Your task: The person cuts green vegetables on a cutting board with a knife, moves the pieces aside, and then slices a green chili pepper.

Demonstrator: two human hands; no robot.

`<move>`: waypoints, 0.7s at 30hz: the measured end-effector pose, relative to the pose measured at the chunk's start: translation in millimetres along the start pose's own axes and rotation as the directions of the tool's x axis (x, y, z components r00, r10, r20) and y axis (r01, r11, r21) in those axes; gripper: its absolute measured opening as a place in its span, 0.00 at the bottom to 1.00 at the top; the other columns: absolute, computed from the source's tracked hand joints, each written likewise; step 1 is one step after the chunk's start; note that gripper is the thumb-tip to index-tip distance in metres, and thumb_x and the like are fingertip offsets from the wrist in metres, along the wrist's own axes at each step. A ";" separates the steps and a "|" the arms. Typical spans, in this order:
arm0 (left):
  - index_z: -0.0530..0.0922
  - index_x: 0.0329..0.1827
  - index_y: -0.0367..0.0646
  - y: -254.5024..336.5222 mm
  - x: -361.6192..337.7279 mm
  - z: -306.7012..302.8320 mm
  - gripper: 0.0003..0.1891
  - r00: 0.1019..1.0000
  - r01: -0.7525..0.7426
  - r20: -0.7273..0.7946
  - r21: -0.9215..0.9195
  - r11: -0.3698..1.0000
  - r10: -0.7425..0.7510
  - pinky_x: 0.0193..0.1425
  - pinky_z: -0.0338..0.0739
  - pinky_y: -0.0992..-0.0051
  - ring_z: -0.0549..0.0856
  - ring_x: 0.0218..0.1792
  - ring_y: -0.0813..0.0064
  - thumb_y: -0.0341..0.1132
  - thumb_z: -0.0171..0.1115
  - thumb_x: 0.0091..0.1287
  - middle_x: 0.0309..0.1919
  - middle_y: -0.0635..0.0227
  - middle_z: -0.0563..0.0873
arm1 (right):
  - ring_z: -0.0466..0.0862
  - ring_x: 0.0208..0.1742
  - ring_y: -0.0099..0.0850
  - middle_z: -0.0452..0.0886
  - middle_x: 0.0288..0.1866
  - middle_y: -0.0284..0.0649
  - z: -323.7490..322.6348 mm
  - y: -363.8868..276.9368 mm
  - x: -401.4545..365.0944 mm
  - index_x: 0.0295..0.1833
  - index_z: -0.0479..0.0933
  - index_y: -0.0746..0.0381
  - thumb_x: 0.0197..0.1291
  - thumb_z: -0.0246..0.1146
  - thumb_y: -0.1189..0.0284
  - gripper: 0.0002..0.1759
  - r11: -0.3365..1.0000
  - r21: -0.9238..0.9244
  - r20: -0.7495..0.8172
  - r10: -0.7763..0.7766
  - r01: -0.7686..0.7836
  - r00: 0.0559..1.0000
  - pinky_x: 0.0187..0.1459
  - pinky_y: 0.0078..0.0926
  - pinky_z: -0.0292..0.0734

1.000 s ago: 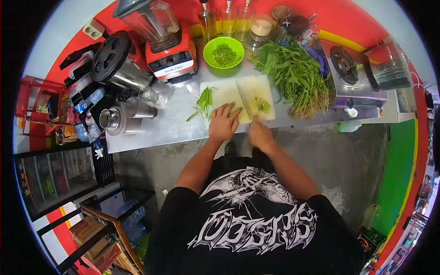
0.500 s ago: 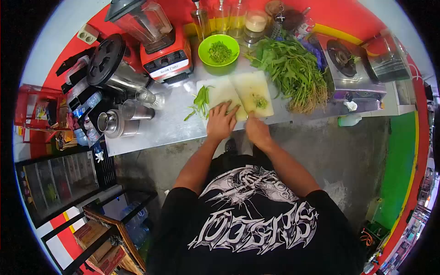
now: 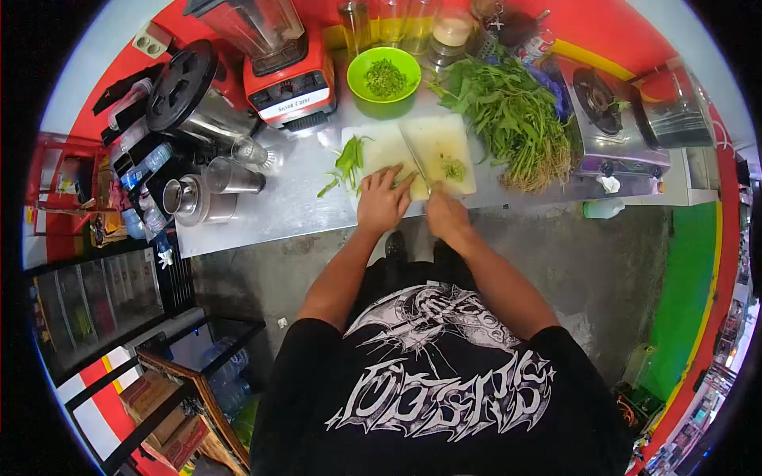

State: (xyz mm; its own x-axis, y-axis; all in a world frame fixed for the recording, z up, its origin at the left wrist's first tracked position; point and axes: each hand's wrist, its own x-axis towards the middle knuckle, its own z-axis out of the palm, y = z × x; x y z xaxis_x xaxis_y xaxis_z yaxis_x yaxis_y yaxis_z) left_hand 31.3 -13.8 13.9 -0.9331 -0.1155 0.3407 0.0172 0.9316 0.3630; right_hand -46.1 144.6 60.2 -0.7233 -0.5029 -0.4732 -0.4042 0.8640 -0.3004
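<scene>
On the counter (image 3: 294,218) left of the hands (image 3: 382,208), a cup (image 3: 228,176) just beside a steel canister (image 3: 184,198). Beyond these, farther from the hands, a pot (image 3: 216,115) with a black lid (image 3: 181,87). Ahead of the hands and to their left, a red blender (image 3: 290,94), then a wall socket (image 3: 152,40). Straight ahead, bottles (image 3: 355,30) near a jar (image 3: 449,38). Well right of the hands, a stove (image 3: 623,147). Low at the hands' left, a fridge (image 3: 99,301); nearer the body, boxes (image 3: 151,397) near water jugs (image 3: 228,361).
</scene>
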 end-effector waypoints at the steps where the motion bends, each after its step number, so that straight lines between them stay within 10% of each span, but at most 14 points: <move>1: 0.84 0.66 0.57 1.2 0.4 -0.9 0.23 1.000 0.001 -0.011 -0.007 1.000 -0.001 0.68 0.68 0.56 0.76 0.65 0.59 0.37 0.64 0.66 0.67 0.64 0.80 | 0.87 0.55 0.58 0.85 0.52 0.66 -9.3 -4.2 0.1 0.66 0.66 0.75 0.69 0.57 0.76 0.23 0.999 0.036 0.011 0.016 -0.017 1.000 0.55 0.52 0.82; 21: 0.84 0.66 0.55 -0.2 0.1 -1.3 0.23 1.000 0.009 0.006 -0.033 0.999 -0.008 0.66 0.68 0.57 0.76 0.64 0.59 0.38 0.63 0.67 0.68 0.65 0.80 | 0.85 0.52 0.65 0.84 0.48 0.70 12.0 -2.1 -13.8 0.60 0.65 0.71 0.69 0.56 0.69 0.21 0.994 0.109 -0.043 0.027 -0.022 0.999 0.55 0.61 0.78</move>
State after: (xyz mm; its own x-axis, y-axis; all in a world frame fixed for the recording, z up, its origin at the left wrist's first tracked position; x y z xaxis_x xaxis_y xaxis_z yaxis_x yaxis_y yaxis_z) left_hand 31.7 -14.5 15.1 -0.9352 -0.1214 0.3327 0.0209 0.9188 0.3941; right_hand -28.6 149.4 57.4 -0.7575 -0.4777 -0.4449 -0.3246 0.8669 -0.3782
